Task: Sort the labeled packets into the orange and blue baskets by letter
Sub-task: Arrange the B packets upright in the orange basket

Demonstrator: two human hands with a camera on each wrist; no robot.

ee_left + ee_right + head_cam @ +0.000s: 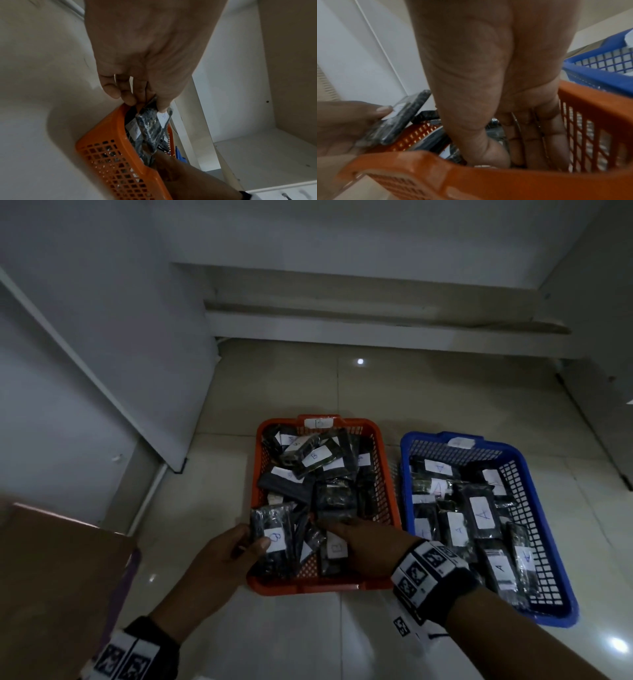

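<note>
While sorting nears its end, by the look of both baskets:
Orange basket [380, 470]: on the floor [308, 378], tagged with a slip on the far rim, seemingly B; heaped with dark packets, every legible label a B.
Blue basket [548, 518]: just to the right of the orange one, also on the floor; filled with packets labeled A, none visibly out of place.
Left hand [219, 559]: grasping a B packet [272, 539], thumb on the white label, fingers behind; held above the near-left corner of the orange basket, not yet let go.
Right hand [366, 542]: reaching into the near end of the orange basket among the packets; thumb bent down onto a packet, fingers fairly straight in the right wrist view; whether anything is truly gripped cannot be told.
Cardboard box [58, 570]: at the left edge, near the left arm; contents hidden, so any unsorted stock unknown.
Done so far: most packets apparently placed, letters matching basket tags wherever readable.
Left to do: likely dropping the held B packet into the orange basket; perhaps settling the pile under the right hand; no loose packets seen on the floor.
Doubt: several labels face down or blurred, so full correctness unconfirmed.
</note>
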